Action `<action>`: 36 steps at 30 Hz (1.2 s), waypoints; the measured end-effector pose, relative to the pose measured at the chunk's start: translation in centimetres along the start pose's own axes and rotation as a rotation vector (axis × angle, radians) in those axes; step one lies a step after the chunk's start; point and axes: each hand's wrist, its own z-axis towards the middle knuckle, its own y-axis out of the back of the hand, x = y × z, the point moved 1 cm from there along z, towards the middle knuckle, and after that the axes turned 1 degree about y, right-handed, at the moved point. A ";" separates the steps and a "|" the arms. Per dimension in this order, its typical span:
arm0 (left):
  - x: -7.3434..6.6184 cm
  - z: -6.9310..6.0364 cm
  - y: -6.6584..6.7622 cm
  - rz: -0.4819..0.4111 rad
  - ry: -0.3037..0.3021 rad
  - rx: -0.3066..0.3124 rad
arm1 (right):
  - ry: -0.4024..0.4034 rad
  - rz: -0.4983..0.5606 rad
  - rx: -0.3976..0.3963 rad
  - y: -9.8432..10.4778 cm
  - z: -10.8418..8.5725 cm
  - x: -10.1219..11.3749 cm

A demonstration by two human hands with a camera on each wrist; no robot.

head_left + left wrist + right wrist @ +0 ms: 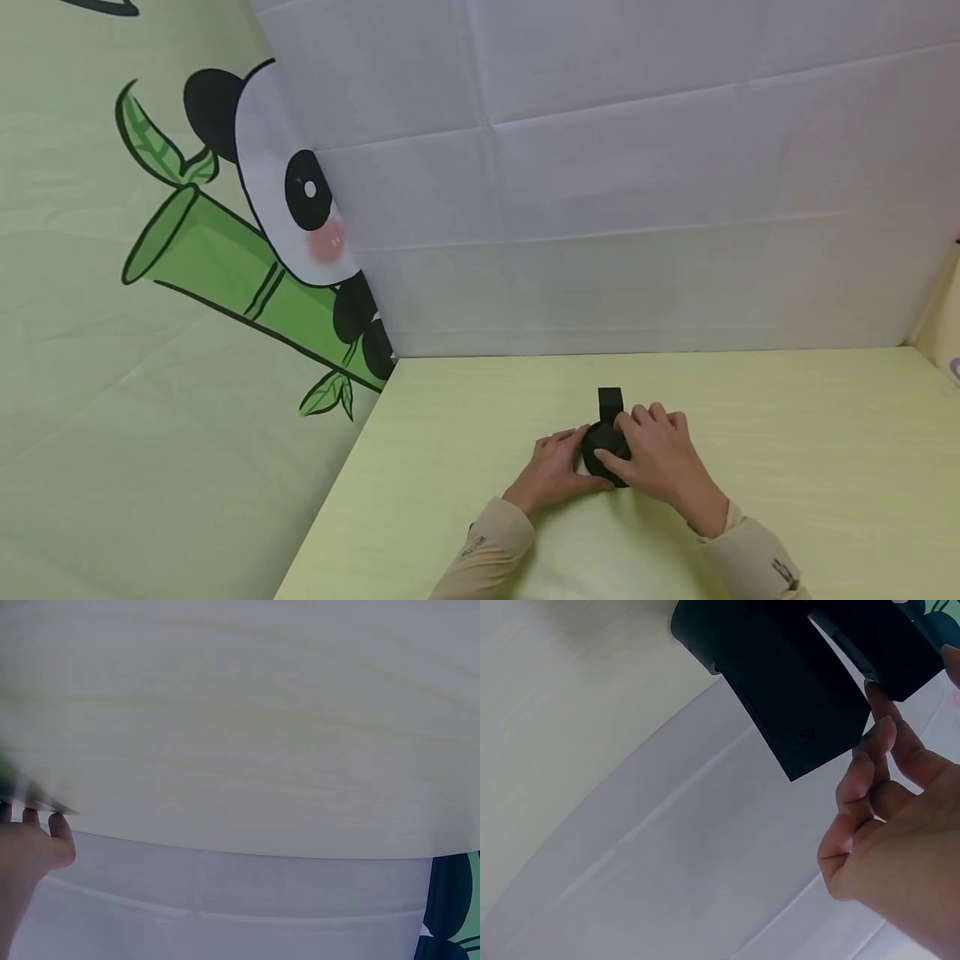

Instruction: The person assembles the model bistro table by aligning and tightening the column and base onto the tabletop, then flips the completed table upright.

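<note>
In the head view a black round object (600,442) lies on the table, with a flat black strap (610,402) reaching away from its far side. The left hand (553,473) grips its left side, thumb along the near edge. From the right, the right hand (663,458) pinches it, thumb across the round part and fingers by the strap's base. The right wrist view shows the right hand (900,817) with fingertips at the edges of two black flaps (810,712), a thin gap between them. Only part of the left hand (34,847) shows in the left wrist view, touching a dark blurred edge.
The pale yellow table (465,425) meets a creased white sheet (637,183) behind it. On the left hangs a green cloth (67,375) printed with a panda and bamboo. A pale panel (941,321) stands at the right edge.
</note>
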 end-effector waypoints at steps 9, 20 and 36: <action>0.0 0.0 0.1 0.000 -0.006 -0.007 | 0.064 0.032 0.028 0.3 0.1 0.0; 0.1 0.3 0.0 -0.036 -0.018 -0.007 | 0.057 0.040 -0.027 -0.5 0.5 0.1; 0.2 0.4 -0.1 -0.072 -0.031 -0.009 | 0.080 0.014 -0.052 -1.1 0.7 0.8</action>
